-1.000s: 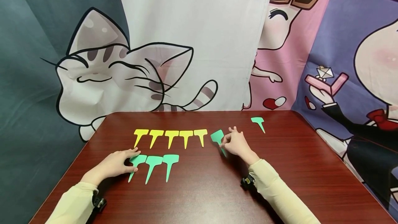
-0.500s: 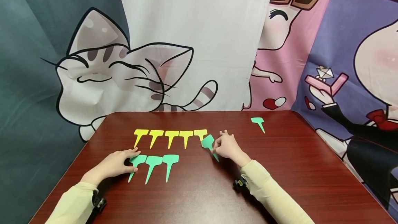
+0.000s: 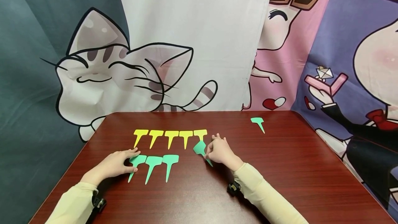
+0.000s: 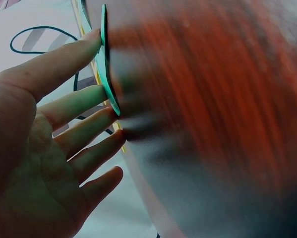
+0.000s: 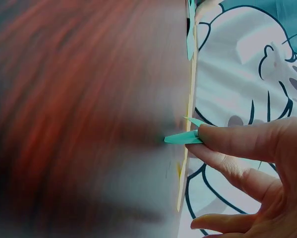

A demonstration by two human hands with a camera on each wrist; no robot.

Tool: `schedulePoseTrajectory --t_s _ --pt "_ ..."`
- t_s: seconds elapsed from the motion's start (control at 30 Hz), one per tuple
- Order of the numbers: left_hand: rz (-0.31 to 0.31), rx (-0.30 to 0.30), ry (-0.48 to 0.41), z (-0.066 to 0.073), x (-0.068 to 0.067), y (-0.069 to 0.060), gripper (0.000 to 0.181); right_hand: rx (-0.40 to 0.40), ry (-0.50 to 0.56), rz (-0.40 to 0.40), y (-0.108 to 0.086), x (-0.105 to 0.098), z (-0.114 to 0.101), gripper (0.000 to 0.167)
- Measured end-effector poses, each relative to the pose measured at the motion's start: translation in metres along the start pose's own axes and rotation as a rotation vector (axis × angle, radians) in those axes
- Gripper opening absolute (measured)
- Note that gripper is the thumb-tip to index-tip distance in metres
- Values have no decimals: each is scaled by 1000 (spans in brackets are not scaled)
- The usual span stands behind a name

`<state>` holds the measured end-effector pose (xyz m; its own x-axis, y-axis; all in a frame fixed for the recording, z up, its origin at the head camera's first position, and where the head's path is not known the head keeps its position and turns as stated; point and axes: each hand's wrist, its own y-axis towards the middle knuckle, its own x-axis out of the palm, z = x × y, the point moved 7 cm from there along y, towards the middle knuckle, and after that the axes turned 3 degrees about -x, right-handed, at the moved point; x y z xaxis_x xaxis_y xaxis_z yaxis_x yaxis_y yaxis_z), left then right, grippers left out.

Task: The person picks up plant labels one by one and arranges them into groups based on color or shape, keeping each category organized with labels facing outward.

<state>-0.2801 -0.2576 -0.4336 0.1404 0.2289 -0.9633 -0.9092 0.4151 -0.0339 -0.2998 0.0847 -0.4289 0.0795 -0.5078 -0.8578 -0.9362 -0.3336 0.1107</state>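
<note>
My right hand (image 3: 220, 152) pinches a green T-shaped plant label (image 3: 199, 147) between thumb and fingertips, just in front of the rightmost yellow label (image 3: 200, 133). In the right wrist view, part of the pinched label (image 5: 180, 138) sticks out past the fingertips, tilted above the table. My left hand (image 3: 113, 164) rests with spread, relaxed fingers at the leftmost of three green plant labels (image 3: 138, 160) lying in a row. In the left wrist view its thumb and fingertips touch the edges of that label (image 4: 106, 64). The middle green label (image 3: 153, 161) and right one (image 3: 170, 160) lie beside it.
Several yellow plant labels (image 3: 171, 134) form a row farther back on the brown wooden table (image 3: 199, 199). One more green label (image 3: 257, 122) lies alone near the back right. A cartoon-printed curtain (image 3: 199, 16) hangs behind the table's far edge.
My right hand has moved left and a little nearer, carrying the green plant label from right of the yellow row to in front of its right end. The left hand stays still.
</note>
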Motion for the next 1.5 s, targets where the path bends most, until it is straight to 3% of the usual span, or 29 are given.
schedulePoseTrajectory --t_s 0.47,0.93,1.5 --pt "-2 -1 5 -2 2 1 68 -24 -60 40 -2 6 -23 39" --pt "-1 2 3 0 1 0 67 59 -235 -3 1 19 -35 33" --pt "-5 2 -3 -2 1 0 68 114 -311 -8 4 32 -53 30"
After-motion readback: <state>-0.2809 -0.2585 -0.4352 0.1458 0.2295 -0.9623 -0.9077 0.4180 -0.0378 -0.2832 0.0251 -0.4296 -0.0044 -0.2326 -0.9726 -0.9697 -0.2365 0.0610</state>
